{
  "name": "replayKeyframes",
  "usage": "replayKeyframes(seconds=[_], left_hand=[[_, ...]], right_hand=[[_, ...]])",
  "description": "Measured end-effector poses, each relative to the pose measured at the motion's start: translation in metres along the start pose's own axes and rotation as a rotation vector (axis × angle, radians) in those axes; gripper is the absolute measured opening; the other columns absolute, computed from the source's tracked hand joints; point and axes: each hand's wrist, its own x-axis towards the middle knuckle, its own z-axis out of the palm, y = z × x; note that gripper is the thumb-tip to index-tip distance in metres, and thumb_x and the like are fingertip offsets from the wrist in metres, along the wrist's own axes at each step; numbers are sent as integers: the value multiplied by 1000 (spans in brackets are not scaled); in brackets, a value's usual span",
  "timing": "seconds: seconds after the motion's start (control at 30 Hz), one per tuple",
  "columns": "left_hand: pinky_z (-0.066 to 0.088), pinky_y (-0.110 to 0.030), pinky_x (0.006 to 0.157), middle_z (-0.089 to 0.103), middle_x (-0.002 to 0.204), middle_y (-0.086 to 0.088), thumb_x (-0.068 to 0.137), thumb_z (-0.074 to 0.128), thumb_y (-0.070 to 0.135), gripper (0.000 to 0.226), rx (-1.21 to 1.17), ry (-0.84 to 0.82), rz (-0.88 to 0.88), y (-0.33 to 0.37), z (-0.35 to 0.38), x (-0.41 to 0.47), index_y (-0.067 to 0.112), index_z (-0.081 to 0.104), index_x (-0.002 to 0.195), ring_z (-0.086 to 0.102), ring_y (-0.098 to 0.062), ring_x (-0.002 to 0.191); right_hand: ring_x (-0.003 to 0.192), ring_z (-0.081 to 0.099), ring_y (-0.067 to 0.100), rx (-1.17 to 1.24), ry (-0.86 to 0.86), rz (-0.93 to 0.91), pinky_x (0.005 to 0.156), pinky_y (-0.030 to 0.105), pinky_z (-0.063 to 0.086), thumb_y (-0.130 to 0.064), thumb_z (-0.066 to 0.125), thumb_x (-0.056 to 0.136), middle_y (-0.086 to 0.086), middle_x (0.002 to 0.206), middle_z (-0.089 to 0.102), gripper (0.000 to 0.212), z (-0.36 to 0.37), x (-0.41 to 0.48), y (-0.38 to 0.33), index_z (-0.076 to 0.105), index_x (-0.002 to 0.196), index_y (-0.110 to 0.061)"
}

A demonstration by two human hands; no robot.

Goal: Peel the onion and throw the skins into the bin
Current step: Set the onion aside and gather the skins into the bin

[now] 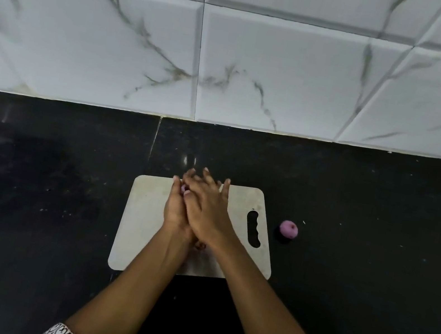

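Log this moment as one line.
left hand, right hand: overlapped above cutting board | purple scrap between them | onion: on counter, right of board, untouched | bin: not in view

I read this as a kitchen. Polished black stone desk (32, 192) runs back to a wall of white marble-look tiles (274, 73) with bevelled edges. A pale chopping board (146, 212) with a handle slot lies on it, with a peeled purple onion (288, 229) just beside it.
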Motion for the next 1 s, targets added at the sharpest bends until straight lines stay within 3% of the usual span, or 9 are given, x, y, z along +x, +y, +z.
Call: replayKeyframes(seconds=[0.1, 0.17, 0.27, 0.33, 0.4, 0.53, 0.73, 0.87, 1.0], left_hand=[[48, -27, 82, 65, 104, -3, 100, 32, 39, 36, 42, 119, 1, -4, -17, 0, 16, 59, 106, 61, -14, 95], [50, -31, 81, 69, 102, -9, 98, 39, 37, 35, -24, 204, -11, -5, -26, 4, 13, 63, 107, 64, -20, 94], [46, -15, 48, 60, 56, 0, 96, 47, 28, 23, -116, 314, 29, 9, -37, 11, 15, 59, 82, 57, -7, 49], [29, -10, 31, 46, 42, 6, 97, 45, 27, 27, -174, 329, 66, 23, -47, 13, 17, 50, 72, 41, -1, 32], [24, -11, 28, 44, 40, 7, 98, 42, 29, 31, -175, 316, 64, 34, -56, 13, 18, 47, 69, 38, -1, 30], [21, -12, 27, 43, 43, 7, 96, 41, 28, 32, -163, 294, 36, 43, -64, 9, 18, 48, 67, 36, -2, 31], [22, -14, 27, 45, 49, 5, 95, 41, 33, 33, -179, 300, 14, 42, -73, 3, 16, 51, 69, 37, -4, 33], [23, -14, 29, 46, 55, 4, 95, 41, 37, 33, -179, 302, 1, 35, -79, 0, 16, 54, 74, 39, -5, 35], [25, -14, 33, 47, 60, 3, 95, 39, 41, 35, -154, 284, 18, 29, -74, -3, 16, 57, 78, 42, -7, 40]], right_hand=[[143, -15, 11, -390, -102, -191, 112, 46, -20, -30, 29, 99, -5, 158, 9, 40, 6, 2, 11, 52, 130, -20], [141, -22, 12, -385, -140, -319, 112, 43, -20, -35, 34, 98, -7, 158, -6, 37, 4, 1, 19, 52, 129, -26], [136, 30, 4, 346, -80, -110, 112, 28, 22, -18, 47, 96, -2, 147, 39, 32, -16, -2, 32, 55, 126, -24], [116, 52, 6, 517, 35, 184, 100, 26, 40, -14, 43, 96, -3, 125, 59, 29, -28, 5, 57, 60, 119, -20], [126, 48, 18, 334, -61, 299, 105, 28, 35, -22, 39, 99, 0, 132, 56, 31, -30, 13, 81, 56, 125, -23], [141, 21, 28, 61, -411, 153, 115, 39, 13, -33, 29, 101, 4, 151, 32, 40, -11, 11, 77, 42, 138, -25], [135, 32, 20, -245, -601, -168, 107, 28, 27, -27, 55, 92, 7, 148, 34, 50, -14, -15, 66, 39, 139, -25], [124, 39, 26, -486, -471, -221, 95, 36, 40, -10, 52, 88, 9, 134, 45, 43, -5, -29, 51, 51, 131, -19], [108, 52, 22, -415, -306, -191, 88, 31, 44, -9, 55, 86, 7, 115, 59, 34, 3, -29, 52, 63, 118, -16]])
